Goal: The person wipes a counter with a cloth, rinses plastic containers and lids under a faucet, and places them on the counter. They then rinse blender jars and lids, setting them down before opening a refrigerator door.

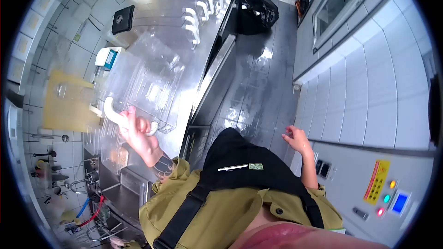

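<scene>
My left hand point(137, 129) is closed around the thick white handle point(114, 113) of a clear plastic pitcher. The see-through body of the pitcher point(154, 90) lies over the steel counter, and its outline blends with the other clear plastic around it. Nothing is in my right hand point(298, 139), which hangs out to my right with its fingers loosely bent and apart, near the grey machine.
A steel counter point(194, 57) carries a row of white handles point(201, 11), a black device point(122, 20) and a blue-and-white box point(110, 58). A sink point(127, 189) lies at left. Beyond the wet floor point(254, 78) is a black bag point(258, 11); a control panel point(392, 198) stands right.
</scene>
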Action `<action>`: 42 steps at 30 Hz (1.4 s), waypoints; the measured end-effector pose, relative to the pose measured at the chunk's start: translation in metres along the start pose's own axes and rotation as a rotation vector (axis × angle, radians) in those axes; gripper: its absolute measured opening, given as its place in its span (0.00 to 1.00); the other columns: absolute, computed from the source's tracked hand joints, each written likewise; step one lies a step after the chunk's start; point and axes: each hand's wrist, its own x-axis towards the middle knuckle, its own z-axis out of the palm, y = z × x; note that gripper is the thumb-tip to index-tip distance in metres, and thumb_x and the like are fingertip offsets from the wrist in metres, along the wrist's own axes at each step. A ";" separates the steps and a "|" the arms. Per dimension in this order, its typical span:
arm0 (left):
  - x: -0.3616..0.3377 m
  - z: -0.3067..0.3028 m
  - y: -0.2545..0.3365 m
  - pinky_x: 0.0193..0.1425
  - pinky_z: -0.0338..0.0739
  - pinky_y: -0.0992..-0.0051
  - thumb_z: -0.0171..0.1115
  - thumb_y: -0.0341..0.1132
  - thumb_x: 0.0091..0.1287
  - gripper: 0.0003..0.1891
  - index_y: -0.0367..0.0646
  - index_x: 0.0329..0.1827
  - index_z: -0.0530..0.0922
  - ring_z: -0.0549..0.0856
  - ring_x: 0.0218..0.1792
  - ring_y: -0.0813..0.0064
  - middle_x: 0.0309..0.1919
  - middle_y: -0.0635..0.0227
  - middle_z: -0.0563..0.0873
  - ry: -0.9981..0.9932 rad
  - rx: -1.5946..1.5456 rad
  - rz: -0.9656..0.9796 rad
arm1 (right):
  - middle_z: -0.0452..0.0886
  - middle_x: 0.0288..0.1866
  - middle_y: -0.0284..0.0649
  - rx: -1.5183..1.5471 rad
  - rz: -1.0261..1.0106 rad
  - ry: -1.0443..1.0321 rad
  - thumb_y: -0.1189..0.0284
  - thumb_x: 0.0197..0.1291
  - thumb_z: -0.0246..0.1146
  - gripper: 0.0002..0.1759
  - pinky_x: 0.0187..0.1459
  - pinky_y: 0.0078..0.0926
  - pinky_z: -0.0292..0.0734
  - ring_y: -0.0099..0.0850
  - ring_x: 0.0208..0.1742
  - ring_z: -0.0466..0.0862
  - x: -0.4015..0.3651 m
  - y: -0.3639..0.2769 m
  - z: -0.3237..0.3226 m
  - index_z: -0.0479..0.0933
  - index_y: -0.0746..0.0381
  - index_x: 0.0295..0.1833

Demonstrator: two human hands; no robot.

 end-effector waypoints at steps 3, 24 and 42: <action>0.029 0.030 -0.059 0.12 0.50 0.84 0.58 0.25 0.59 0.08 0.44 0.36 0.67 0.58 0.09 0.88 0.12 0.78 0.63 -0.005 0.063 -0.012 | 0.80 0.40 0.49 0.025 -0.029 -0.007 0.65 0.50 0.64 0.21 0.42 0.32 0.76 0.41 0.38 0.81 0.061 -0.006 -0.020 0.74 0.69 0.44; 0.181 0.125 -0.307 0.66 0.55 0.69 0.58 0.43 0.58 0.31 0.36 0.61 0.62 0.67 0.60 0.68 0.58 0.59 0.68 0.193 0.479 -0.500 | 0.81 0.39 0.47 -0.272 -0.046 -0.442 0.60 0.50 0.63 0.18 0.46 0.35 0.74 0.42 0.44 0.80 0.492 0.024 -0.015 0.78 0.62 0.40; 0.027 0.219 -0.489 0.66 0.59 0.59 0.53 0.40 0.59 0.18 0.38 0.48 0.68 0.67 0.61 0.55 0.59 0.48 0.67 0.585 -0.593 -0.565 | 0.82 0.33 0.35 0.390 0.332 -0.761 0.53 0.57 0.53 0.21 0.38 0.23 0.72 0.26 0.34 0.80 0.689 0.059 0.018 0.78 0.60 0.36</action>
